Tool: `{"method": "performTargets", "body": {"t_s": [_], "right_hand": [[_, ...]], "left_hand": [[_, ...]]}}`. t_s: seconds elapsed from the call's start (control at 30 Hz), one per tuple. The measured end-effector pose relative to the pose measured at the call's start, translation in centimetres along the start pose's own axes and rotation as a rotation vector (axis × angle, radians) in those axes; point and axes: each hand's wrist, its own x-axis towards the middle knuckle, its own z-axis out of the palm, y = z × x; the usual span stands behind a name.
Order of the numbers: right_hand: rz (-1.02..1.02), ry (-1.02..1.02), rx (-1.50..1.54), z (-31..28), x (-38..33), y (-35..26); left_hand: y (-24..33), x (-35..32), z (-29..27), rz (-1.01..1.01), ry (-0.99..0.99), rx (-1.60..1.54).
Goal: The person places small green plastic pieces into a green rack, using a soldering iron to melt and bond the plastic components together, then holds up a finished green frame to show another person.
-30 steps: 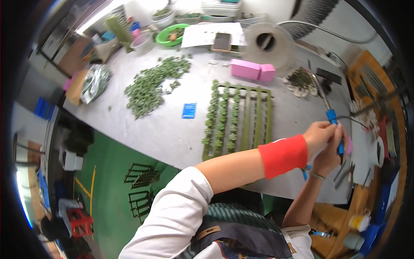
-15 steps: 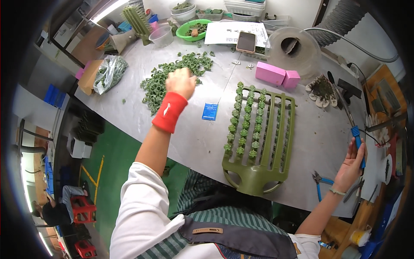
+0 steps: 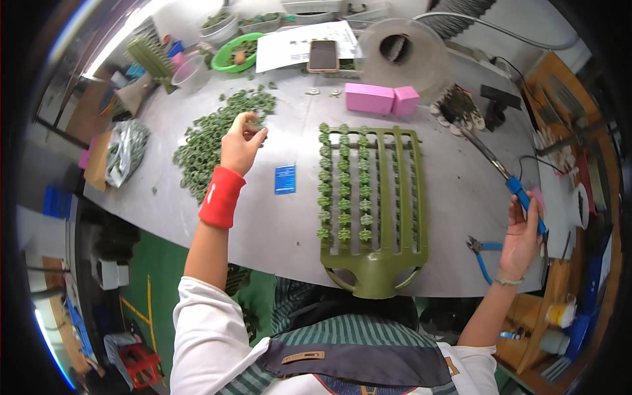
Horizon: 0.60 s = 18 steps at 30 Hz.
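Observation:
My left hand (image 3: pixel 242 141), with a red wristband (image 3: pixel 221 196), hovers at the right edge of a pile of small green parts (image 3: pixel 201 145) and pinches one green part between thumb and fingers. At the table's right edge, my right hand (image 3: pixel 522 237) grips a blue-handled tool with a long metal shaft (image 3: pixel 523 196) pointing up and away. Between the hands lies an olive-green slotted rack (image 3: pixel 378 263), its left rows filled with green parts and its right rows bare.
A blue card (image 3: pixel 285 179) lies left of the rack, and blue pliers (image 3: pixel 486 258) lie near my right hand. Behind the rack are pink boxes (image 3: pixel 378 99), a phone (image 3: pixel 322 54), a grey spool (image 3: pixel 398 49) and a green bowl (image 3: pixel 230 56). A bag of parts (image 3: pixel 125 151) sits far left.
My left hand swung from the right side across to the green pile and now pinches a part. My right hand stays at the right edge with the tool.

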Motion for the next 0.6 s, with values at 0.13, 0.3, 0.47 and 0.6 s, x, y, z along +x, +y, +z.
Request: {"method": "performTargets", "body": {"t_s": [0.13,0.3,0.47,0.6], "right_hand": [[0.001,0.044,-0.101,1.8,-0.6,0.7],[0.051,-0.020,-0.145,4.3,-0.8,1.7],[0.104,-0.046,-0.164,5.1,-0.1,2.9],[0.142,-0.056,-0.139,5.4,0.3,4.1]], "left_hand": [[5.3,-0.4,6.6,0.085,-0.374,-0.240],[8.8,-0.6,13.3,0.213,-0.489,-0.011],[8.6,0.5,16.0,0.472,-0.402,0.263],[8.5,0.6,16.8,0.597,-0.324,0.416]]}}
